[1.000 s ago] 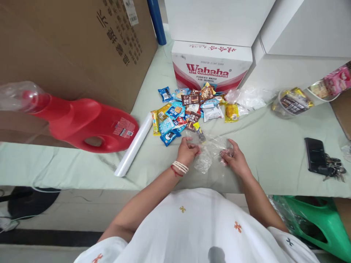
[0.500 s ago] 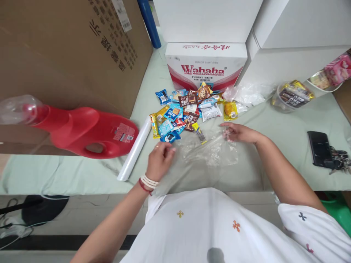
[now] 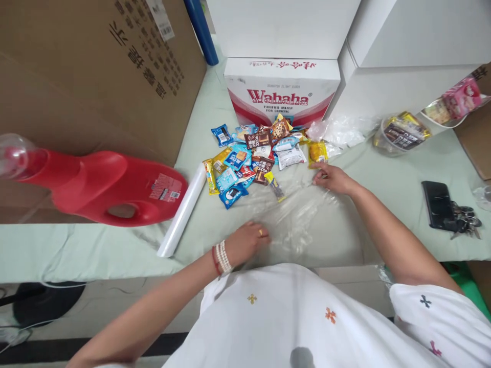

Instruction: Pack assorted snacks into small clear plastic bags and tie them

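A clear plastic bag (image 3: 297, 225) lies spread on the cloth-covered table in front of me, hard to make out against the green. My left hand (image 3: 251, 243), with bracelets on the wrist, is curled closed on the bag's near left edge. At the far right edge, my right hand (image 3: 333, 179) pinches the film between thumb and fingers. A small yellow-and-grey snack packet (image 3: 274, 186) rests at the bag's far left side. Just beyond is a heap of wrapped snacks (image 3: 245, 161) in blue, brown and yellow wrappers.
A red jug (image 3: 123, 189) lies on the left beside a white roll (image 3: 182, 210) and a large brown carton (image 3: 95, 76). Behind the snacks stands a Wahaha box (image 3: 282, 92). On the right are a snack tub (image 3: 401, 134), a black phone (image 3: 437, 204) and keys (image 3: 466, 220).
My left hand has moved right and toward me, away from the blue snack packet. My right hand has stayed nearly in place. The view has shifted slightly.
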A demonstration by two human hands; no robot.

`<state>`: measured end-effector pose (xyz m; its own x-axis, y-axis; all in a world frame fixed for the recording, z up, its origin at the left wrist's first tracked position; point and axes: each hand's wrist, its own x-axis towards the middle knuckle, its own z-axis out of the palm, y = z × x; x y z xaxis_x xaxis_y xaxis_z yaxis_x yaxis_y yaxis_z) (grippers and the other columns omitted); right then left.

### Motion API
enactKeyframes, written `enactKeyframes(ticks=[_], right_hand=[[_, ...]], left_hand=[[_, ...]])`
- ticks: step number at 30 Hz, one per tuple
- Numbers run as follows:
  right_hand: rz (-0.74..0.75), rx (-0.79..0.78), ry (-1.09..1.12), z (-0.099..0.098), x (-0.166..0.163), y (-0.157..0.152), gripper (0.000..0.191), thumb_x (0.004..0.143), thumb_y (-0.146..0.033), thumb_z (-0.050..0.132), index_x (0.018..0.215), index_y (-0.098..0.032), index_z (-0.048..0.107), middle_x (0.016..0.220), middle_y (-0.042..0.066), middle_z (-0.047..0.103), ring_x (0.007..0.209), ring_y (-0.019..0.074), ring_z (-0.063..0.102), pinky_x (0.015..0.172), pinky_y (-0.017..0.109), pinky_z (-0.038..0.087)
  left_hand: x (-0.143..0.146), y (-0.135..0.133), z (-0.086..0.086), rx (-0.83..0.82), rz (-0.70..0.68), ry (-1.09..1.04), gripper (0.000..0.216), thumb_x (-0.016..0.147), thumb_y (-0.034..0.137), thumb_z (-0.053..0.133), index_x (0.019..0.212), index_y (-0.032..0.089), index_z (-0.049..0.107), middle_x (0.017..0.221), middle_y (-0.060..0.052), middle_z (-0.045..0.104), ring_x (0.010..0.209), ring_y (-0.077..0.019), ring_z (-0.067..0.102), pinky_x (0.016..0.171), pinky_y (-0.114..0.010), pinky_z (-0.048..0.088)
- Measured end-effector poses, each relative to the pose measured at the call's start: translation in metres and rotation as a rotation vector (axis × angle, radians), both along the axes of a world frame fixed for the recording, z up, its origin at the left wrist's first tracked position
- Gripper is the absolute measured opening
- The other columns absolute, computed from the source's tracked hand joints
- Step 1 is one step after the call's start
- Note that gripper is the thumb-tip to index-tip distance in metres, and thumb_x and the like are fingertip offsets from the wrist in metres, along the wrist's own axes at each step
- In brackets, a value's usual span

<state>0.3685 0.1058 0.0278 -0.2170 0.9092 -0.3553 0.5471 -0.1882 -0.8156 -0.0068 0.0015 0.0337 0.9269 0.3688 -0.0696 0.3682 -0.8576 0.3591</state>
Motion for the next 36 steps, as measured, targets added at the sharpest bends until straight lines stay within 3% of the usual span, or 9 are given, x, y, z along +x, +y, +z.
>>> enactKeyframes(ticks=[5,9,12,15,20,26,30,33,36], right_hand=[[0.248,0.156,-0.109,0.006,-0.012,0.008,0.056,0.087,-0.03,0.064,0.14,-0.015,0.055,0.1,0.007,0.074,0.078,0.0174,0.065,0.076,0.028,0.051],[-0.001,0.538,-0.499,0.044,-0.026,-0.016,0.035,0.094,-0.027,0.055,0.126,-0.017,0.066,0.116,0.014,0.071,0.098,0.0263,0.066,0.086,0.036,0.051],[-0.216,0.78,-0.548,0.057,-0.053,-0.071,0.034,0.103,-0.026,0.043,0.126,-0.017,0.065,0.115,0.016,0.07,0.107,0.0279,0.064,0.093,0.042,0.051],[0.12,0.784,-0.42,0.031,-0.079,-0.138,0.04,0.103,-0.027,0.046,0.14,-0.018,0.057,0.133,0.017,0.065,0.124,0.0282,0.059,0.104,0.047,0.051],[0.394,0.628,-0.461,-0.022,-0.045,-0.181,0.05,0.102,-0.033,0.053,0.151,-0.023,0.05,0.157,0.011,0.047,0.151,0.0312,0.034,0.118,0.056,0.04],[0.434,0.549,-0.431,0.037,0.019,-0.087,0.033,0.099,-0.037,0.056,0.124,-0.023,0.073,0.139,0.013,0.063,0.128,0.0306,0.058,0.106,0.049,0.051],[0.307,0.717,-0.655,0.068,-0.053,0.022,0.034,0.1,-0.029,0.048,0.119,-0.016,0.072,0.114,0.015,0.07,0.111,0.0323,0.059,0.096,0.047,0.049],[0.328,0.818,-0.726,0.062,-0.133,0.095,0.053,0.093,-0.028,0.06,0.143,-0.011,0.057,0.136,0.018,0.06,0.128,0.0363,0.045,0.104,0.047,0.042],[0.384,0.671,-0.867,0.055,-0.182,0.141,0.053,0.085,-0.024,0.069,0.134,-0.005,0.062,0.129,0.022,0.063,0.124,0.0392,0.047,0.1,0.048,0.042]], left_hand=[[-0.02,-0.024,0.049,0.0,0.097,-0.073,0.028,0.103,0.038,0.05,0.117,0.022,0.067,0.115,-0.009,0.071,0.092,-0.0193,0.066,0.072,-0.031,0.048],[0.012,-0.009,0.065,0.18,0.236,-0.046,0.027,0.104,0.03,0.045,0.092,0.019,0.068,0.085,-0.006,0.07,0.078,-0.0179,0.064,0.065,-0.031,0.047],[0.048,0.014,0.04,0.286,0.14,-0.118,0.024,0.103,0.021,0.047,0.111,0.02,0.069,0.111,-0.009,0.074,0.105,-0.0205,0.067,0.089,-0.036,0.051],[0.068,0.034,-0.003,0.239,0.145,-0.135,0.04,0.103,0.033,0.05,0.14,0.02,0.057,0.152,-0.012,0.055,0.143,-0.0261,0.047,0.119,-0.048,0.034],[0.054,0.031,-0.034,0.115,0.445,-0.063,0.059,0.104,0.045,0.042,0.158,0.02,0.036,0.167,-0.014,0.033,0.156,-0.0278,0.028,0.126,-0.062,0.014],[0.033,0.0,-0.024,0.126,0.61,-0.041,0.056,0.104,0.042,0.042,0.158,0.03,0.037,0.169,-0.009,0.028,0.157,-0.0278,0.024,0.126,-0.063,0.011],[0.03,-0.017,-0.029,0.128,0.66,-0.012,0.055,0.104,0.044,0.044,0.157,0.031,0.039,0.169,-0.01,0.029,0.156,-0.0281,0.028,0.126,-0.065,0.006],[0.028,-0.026,-0.033,0.127,0.677,-0.003,0.056,0.103,0.048,0.045,0.157,0.031,0.041,0.169,-0.01,0.029,0.156,-0.0294,0.027,0.126,-0.065,0.006],[0.025,-0.031,-0.033,0.131,0.666,-0.013,0.056,0.103,0.049,0.044,0.156,0.032,0.041,0.168,-0.008,0.03,0.155,-0.0274,0.029,0.128,-0.062,0.008]])
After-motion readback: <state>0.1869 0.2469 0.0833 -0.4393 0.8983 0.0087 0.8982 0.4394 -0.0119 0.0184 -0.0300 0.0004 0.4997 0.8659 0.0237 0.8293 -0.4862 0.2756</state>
